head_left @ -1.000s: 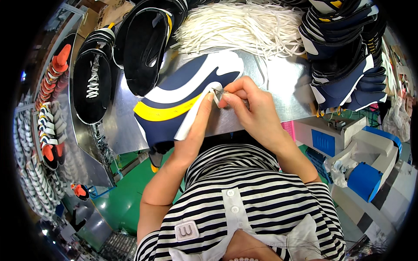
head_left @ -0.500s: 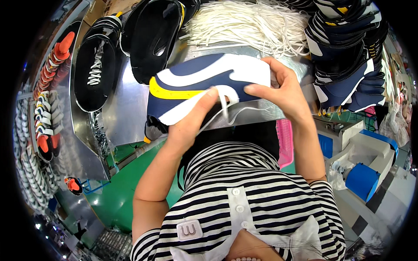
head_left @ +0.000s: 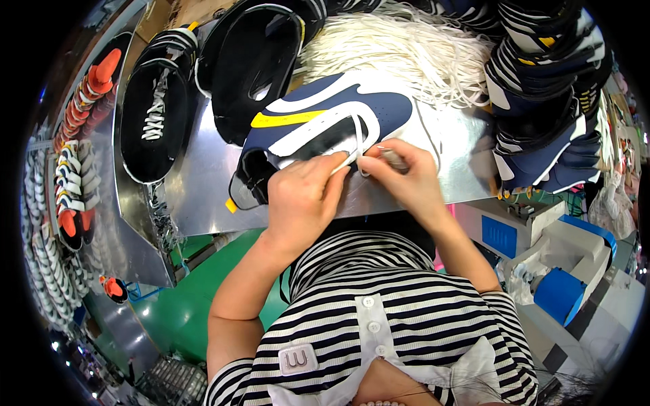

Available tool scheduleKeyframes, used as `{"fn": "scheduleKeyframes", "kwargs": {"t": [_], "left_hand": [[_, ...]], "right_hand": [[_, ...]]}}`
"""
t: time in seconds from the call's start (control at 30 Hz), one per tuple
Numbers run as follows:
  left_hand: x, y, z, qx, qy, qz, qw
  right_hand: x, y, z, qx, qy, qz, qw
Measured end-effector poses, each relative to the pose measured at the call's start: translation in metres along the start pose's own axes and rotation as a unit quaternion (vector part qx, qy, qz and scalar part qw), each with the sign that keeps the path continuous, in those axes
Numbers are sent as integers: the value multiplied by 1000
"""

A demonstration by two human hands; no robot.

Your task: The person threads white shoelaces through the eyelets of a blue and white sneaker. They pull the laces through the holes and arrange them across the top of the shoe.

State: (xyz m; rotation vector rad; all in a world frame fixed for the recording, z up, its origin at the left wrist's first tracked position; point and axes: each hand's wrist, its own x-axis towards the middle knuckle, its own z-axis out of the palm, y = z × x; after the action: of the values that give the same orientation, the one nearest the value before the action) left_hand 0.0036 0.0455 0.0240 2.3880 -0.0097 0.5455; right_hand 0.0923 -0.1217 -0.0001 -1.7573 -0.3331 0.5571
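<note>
You seem mid-threading: the fingers of your left hand (head_left: 302, 194) and right hand (head_left: 408, 177) pinch closed on the flat white lace (head_left: 359, 130) at the navy-white-yellow shoe upper (head_left: 311, 131) over the shiny metal tabletop (head_left: 196, 179), and the next pull calls for even tension.

Bright, whitish light falls on the steel tabletop (head_left: 467, 142), seemingly from overhead. Glare burns palest toward its right end, near the back edge, where the white lace pile (head_left: 413, 57) nearly washes out; a softer sheen lies toward the left edge. The black shoe lining (head_left: 145, 111) by that edge sinks into darkness. Beyond the front edge, the green floor (head_left: 193, 311) carries small reflections. The left hand (head_left: 305, 193) and right hand (head_left: 403, 172) look fairly sharp. Fisheye distortion bows the tabletop's edges; black fills the frame's corners.
</note>
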Motion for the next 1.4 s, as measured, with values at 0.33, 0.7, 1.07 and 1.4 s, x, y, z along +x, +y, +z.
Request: {"fn": "scheduleKeyframes", "kwargs": {"t": [0.33, 0.7, 1.07, 1.4], "left_hand": [[10, 18, -27, 68, 119, 14, 990], [19, 44, -33, 7, 20, -3, 1000], [21, 32, -11, 138, -190, 18, 972], [39, 13, 28, 67, -238, -135, 960]], "right_hand": [[-40, -10, -31, -112, -150, -117, 975], [-157, 44, -102, -116, -114, -75, 984], [19, -19, -39, 32, -93, -131, 986], [43, 12, -34, -6, 83, -216, 973]]}}
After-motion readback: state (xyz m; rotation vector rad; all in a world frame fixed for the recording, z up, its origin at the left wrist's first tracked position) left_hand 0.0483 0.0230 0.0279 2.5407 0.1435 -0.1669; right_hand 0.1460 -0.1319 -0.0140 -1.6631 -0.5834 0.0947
